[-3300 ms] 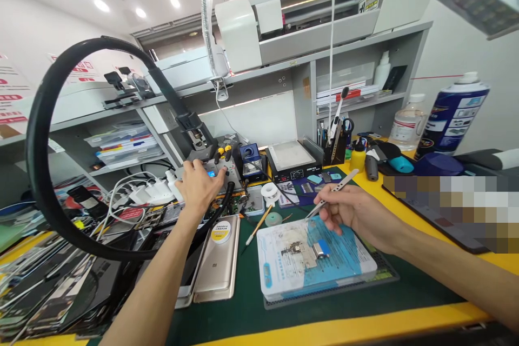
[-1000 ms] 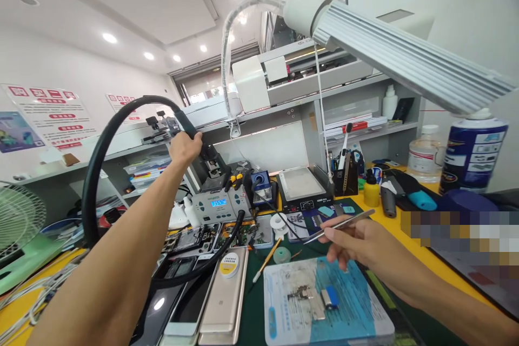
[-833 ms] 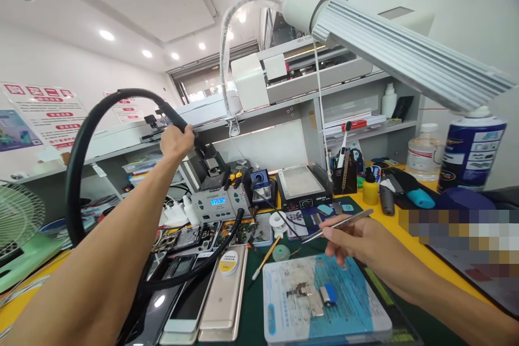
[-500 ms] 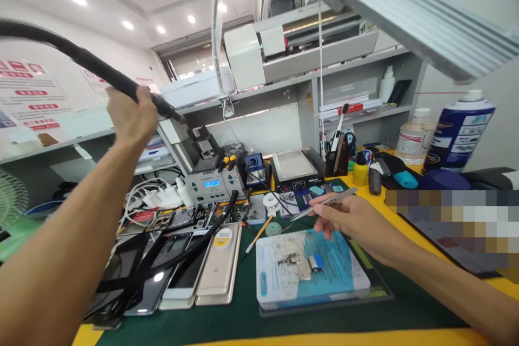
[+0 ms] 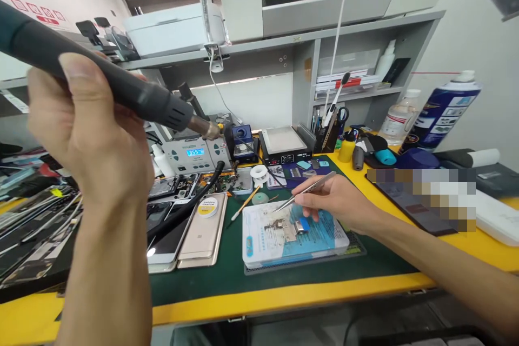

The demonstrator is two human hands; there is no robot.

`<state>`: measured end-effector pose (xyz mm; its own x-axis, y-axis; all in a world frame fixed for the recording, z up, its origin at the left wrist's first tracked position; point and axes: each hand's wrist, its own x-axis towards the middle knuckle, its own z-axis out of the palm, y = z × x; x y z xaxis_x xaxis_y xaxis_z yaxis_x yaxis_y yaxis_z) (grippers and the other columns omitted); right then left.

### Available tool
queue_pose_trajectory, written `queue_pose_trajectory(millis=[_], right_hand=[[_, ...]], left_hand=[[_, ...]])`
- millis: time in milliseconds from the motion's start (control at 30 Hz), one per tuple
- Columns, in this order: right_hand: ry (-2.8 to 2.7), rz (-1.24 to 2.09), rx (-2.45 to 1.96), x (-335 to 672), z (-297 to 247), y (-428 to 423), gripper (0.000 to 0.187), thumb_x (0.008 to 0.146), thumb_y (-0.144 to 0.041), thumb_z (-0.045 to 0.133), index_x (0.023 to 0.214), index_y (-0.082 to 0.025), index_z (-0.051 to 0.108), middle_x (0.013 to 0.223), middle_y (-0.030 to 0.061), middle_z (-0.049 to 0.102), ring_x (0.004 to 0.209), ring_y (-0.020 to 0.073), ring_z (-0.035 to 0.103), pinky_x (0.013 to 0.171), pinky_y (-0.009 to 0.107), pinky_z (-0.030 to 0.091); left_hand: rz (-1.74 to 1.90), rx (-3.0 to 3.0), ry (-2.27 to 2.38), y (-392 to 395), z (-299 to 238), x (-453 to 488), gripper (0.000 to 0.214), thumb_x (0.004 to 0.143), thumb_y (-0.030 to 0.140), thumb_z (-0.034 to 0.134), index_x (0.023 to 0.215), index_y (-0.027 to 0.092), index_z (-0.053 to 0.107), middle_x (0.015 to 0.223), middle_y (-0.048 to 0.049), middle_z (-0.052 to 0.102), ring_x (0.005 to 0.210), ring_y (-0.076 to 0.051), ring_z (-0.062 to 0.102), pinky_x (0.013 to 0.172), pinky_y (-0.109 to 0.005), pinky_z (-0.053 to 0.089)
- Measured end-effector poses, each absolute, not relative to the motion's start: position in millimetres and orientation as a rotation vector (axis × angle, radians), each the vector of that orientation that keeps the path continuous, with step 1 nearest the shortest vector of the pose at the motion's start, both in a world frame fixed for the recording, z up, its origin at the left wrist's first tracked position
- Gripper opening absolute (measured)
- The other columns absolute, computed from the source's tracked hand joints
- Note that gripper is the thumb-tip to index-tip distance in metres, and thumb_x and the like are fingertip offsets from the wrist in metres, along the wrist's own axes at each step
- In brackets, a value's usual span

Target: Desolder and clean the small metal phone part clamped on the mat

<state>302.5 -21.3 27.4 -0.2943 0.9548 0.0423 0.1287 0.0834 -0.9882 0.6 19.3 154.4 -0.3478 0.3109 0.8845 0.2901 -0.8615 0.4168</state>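
Since half a second ago the left hand [image 5: 93,140] has brought the hot-air handpiece [image 5: 121,92] close to the camera, nozzle pointing right, above the rework station [image 5: 194,152]. Its grip wraps fully round the handle. The right hand [image 5: 336,203] grips tweezers [image 5: 304,192] in a narrow pinch, tips just over the small circuit board [image 5: 279,225] on the blue pad [image 5: 324,238] on the bench [image 5: 284,297]. Nozzle and board are well apart; heating seems not yet begun.

The wand [image 5: 121,92] runs off the left edge. A pixelated patch [image 5: 421,194] hides part of the desk [image 5: 284,293] at right. Parts [image 5: 284,225] on the pad [image 5: 324,238] are too small to name.
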Motion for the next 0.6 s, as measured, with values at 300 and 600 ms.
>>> queue_pose_trajectory(millis=[300, 600], right_hand=[[-1.597, 1.169, -1.201, 297, 25, -27, 0.039, 0.086, -0.055, 0.084, 0.095, -0.017, 0.085, 0.075, 0.0049, 0.073, 0.058, 0.0161, 0.060, 0.056, 0.031, 0.047], [-1.638, 1.099, -1.270, 299, 24, -27, 0.040, 0.089, -0.060, 0.080, 0.078, -0.022, 0.082, 0.076, 0.0077, 0.072, 0.065, 0.0208, 0.061, 0.059, 0.035, 0.047]], left_hand=[[2.039, 1.722, 0.569, -8, 116, 51, 0.032, 0.108, 0.030, 0.040, 0.116, 0.019, 0.069, 0.096, 0.0019, 0.061, 0.085, -0.011, 0.072, 0.089, -0.038, 0.067], [1.963, 1.582, 0.714, -5, 106, 61, 0.033, 0.112, 0.031, 0.036, 0.116, 0.020, 0.067, 0.094, -0.0017, 0.056, 0.092, -0.014, 0.073, 0.086, -0.029, 0.066]])
